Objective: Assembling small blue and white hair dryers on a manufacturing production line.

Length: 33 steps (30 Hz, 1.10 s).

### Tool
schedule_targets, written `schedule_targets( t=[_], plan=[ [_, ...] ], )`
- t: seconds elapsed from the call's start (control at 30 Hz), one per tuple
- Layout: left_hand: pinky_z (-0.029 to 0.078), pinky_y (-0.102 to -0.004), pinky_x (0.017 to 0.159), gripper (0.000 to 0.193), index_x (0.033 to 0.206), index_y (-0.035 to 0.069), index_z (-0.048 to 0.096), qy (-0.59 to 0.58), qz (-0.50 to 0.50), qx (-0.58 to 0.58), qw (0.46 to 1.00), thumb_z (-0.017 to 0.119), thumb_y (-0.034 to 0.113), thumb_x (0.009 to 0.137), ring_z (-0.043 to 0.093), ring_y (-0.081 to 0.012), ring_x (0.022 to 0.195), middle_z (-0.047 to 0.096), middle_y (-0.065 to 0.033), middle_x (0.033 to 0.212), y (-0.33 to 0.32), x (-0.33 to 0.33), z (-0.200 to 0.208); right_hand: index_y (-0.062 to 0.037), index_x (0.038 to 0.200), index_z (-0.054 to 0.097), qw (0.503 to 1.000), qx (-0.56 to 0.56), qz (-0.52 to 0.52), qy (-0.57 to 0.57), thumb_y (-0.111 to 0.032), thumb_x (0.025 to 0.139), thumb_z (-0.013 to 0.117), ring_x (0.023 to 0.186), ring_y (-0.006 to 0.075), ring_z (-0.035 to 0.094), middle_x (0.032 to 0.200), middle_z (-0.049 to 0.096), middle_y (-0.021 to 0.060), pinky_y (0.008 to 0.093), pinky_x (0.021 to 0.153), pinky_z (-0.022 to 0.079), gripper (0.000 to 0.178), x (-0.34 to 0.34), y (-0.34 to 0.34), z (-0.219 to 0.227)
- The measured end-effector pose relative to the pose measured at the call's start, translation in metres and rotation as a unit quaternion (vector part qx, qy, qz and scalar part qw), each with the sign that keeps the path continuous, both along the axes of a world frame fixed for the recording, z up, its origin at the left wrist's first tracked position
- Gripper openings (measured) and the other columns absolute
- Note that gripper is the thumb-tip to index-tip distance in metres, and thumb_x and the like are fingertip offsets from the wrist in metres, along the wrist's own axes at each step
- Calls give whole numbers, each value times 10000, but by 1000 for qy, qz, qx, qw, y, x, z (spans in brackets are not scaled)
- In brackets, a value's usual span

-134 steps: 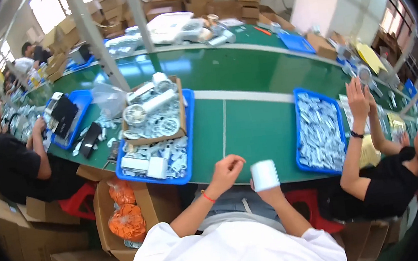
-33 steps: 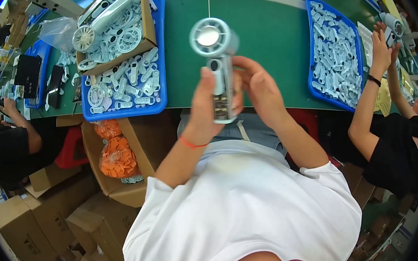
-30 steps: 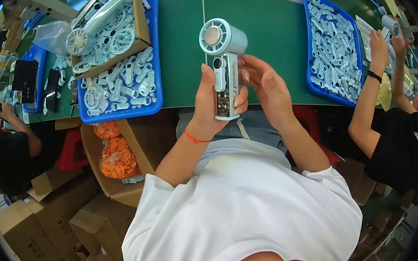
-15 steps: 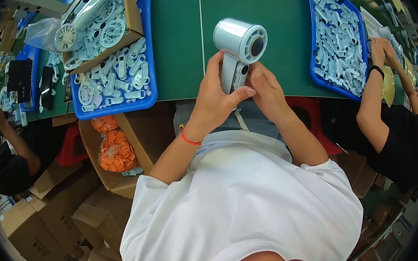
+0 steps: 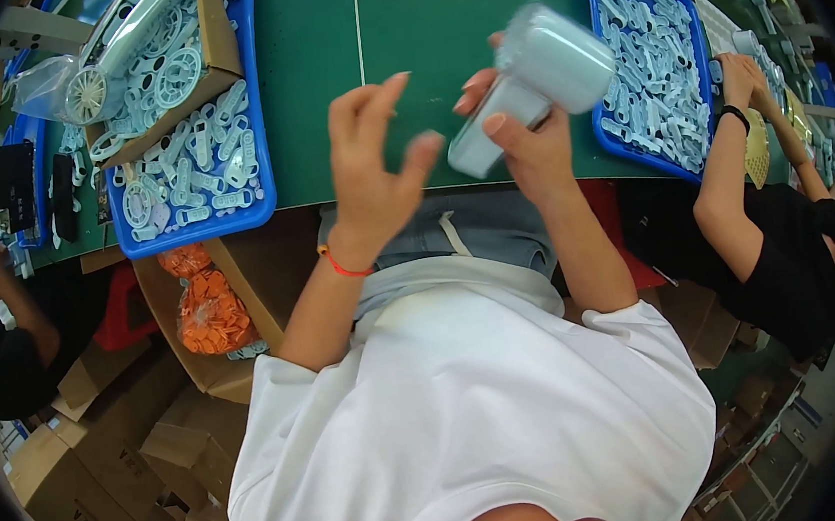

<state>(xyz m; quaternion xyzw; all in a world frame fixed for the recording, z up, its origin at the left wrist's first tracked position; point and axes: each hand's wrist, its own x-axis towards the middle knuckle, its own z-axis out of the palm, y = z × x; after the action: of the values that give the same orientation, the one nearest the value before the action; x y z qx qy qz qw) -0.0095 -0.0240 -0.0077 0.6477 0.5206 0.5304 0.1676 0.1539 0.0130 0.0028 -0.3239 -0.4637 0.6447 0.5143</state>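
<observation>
A pale blue-grey hair dryer body (image 5: 559,56), slightly blurred, is held up over the near part of the green table. My right hand (image 5: 539,143) is wrapped round its handle, thumb across the near side and fingertips showing beyond it. The round barrel tilts up and to the right, its smooth side toward me. To its left, my left hand (image 5: 372,154) is raised with fingers apart and nothing in it; a red cord circles that wrist. A gap separates it from the hair dryer body.
On the left, a blue tray (image 5: 265,190) holds pale plastic parts and a cardboard box (image 5: 217,29) heaped with more. Another blue tray (image 5: 602,62) of small parts lies right. Co-workers' arms (image 5: 732,190) show at both sides. Bagged orange pieces (image 5: 214,315) sit in a carton below the table.
My left hand has let go of the hair dryer body and moved left. My right hand has carried it rightward and turned it, so the barrel's round end no longer shows. The view has shifted slightly.
</observation>
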Motion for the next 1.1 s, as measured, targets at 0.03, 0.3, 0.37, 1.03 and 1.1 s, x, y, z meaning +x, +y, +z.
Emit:
schedule_targets(
  t=[0.03,0.3,0.37,1.03,1.1],
  plan=[
    [444,-325,728,414,1109,25,567,-5,2,-2,1000,686,118,724,517,-236,793,497,-127,1028,1,-5,-8,-7,1299,343,998,56,-31,-16,-313,654,802,956,185,545,974,559,88,313,852,445,849,4,5,-4],
    [431,-324,637,136,876,37,622,12,-24,-58,998,604,44,741,550,-218,659,563,-62,707,0,-7,-20,-30,1044,473,969,226,-19,-98,-146,781,658,851,201,541,872,518,69,362,809,432,342,15,5,-15],
    [425,-328,632,123,861,42,622,29,-18,-46,998,604,49,739,546,-225,663,563,-58,696,-1,-7,-23,-41,975,460,967,223,-6,-124,-68,798,553,801,189,523,841,512,75,349,763,424,202,15,2,-21],
    [411,-342,614,72,798,70,629,90,-35,14,995,609,61,729,527,-223,647,587,-48,697,6,-14,-23,-44,895,458,982,104,-56,-146,-19,760,590,712,151,505,770,512,76,290,671,433,191,9,-20,-23],
    [411,-335,603,68,789,68,624,21,-28,-9,999,602,41,730,522,-223,636,579,-48,689,-5,-13,-20,-27,939,488,972,2,6,-236,-53,744,646,729,133,513,776,519,63,272,682,433,253,20,-22,-7]
  ],
)
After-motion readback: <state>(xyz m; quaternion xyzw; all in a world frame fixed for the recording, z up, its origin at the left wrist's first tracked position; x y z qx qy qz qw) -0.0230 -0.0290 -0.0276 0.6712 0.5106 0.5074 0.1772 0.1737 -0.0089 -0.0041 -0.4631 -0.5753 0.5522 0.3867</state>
